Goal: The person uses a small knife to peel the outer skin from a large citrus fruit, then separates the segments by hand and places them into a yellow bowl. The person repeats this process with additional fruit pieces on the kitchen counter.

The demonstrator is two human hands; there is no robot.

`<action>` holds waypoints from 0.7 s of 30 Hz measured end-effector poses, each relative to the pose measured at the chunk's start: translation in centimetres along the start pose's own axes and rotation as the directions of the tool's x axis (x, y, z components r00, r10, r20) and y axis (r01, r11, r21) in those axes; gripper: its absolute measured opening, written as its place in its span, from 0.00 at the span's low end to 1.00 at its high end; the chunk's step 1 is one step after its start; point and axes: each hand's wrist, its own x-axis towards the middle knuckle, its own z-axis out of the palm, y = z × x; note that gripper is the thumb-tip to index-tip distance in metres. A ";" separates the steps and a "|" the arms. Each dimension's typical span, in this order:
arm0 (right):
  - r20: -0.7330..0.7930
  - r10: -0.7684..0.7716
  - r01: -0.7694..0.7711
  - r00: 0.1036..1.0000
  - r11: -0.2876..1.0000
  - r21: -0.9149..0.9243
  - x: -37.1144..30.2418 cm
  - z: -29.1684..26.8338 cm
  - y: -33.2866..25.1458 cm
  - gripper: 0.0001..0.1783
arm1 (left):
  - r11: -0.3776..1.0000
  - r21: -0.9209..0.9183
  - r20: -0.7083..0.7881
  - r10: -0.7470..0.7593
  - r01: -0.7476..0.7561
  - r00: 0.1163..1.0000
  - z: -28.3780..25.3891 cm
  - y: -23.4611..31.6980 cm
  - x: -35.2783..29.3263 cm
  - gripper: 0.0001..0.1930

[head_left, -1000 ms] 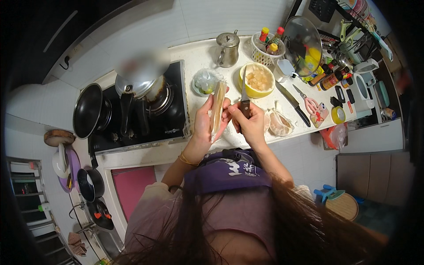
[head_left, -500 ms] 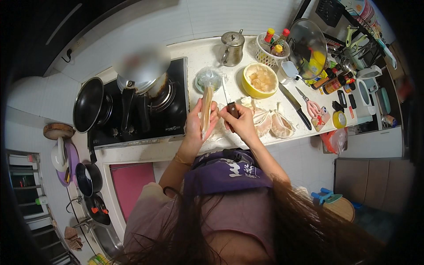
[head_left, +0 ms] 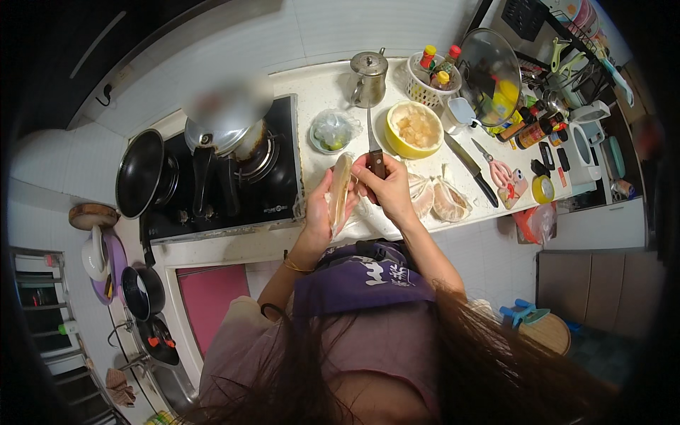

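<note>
My left hand [head_left: 320,210] is wrapped round a long, pale pomelo segment [head_left: 342,185] held upright over the counter's front edge. My right hand [head_left: 389,193] grips the brown handle of a small knife [head_left: 377,164], blade pointing away from me. The thumb and finger of that hand also touch the segment's right side, at its thin skin. More pomelo segments [head_left: 450,201] lie on the counter to the right of my hands. Behind them stands a yellow hollowed pomelo rind [head_left: 414,151] with peeled flesh pieces inside. A small bowl under clear plastic [head_left: 333,132] sits beyond my left hand.
On the left is a black gas hob [head_left: 265,202] with a pressure cooker [head_left: 219,138] and a frying pan [head_left: 140,173]. A metal pot [head_left: 370,78] and a bottle basket [head_left: 431,88] stand behind. A large knife [head_left: 473,170] and pink-handled scissors [head_left: 500,170] lie right.
The segment has turned in my left hand and shows a broader side. My right fingers have moved left onto it, and the knife blade points more straight away from me.
</note>
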 end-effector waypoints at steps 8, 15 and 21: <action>-0.081 -0.106 0.089 0.991 0.977 -0.192 -0.5 0.3 0.0 0.04 | 0.978 0.192 -0.186 0.114 -0.078 0.976 2.1 0.0 -0.5 0.18; -0.069 -0.196 0.147 0.978 0.890 -0.432 -0.5 -0.2 0.4 0.04 | 0.896 0.408 -0.165 0.259 -0.173 0.952 2.6 -0.1 -0.8 0.16; -0.023 -0.098 0.090 0.995 0.970 -0.224 -0.9 0.4 -1.0 0.03 | 0.868 0.445 0.002 0.246 -0.221 0.969 2.2 0.0 -0.7 0.16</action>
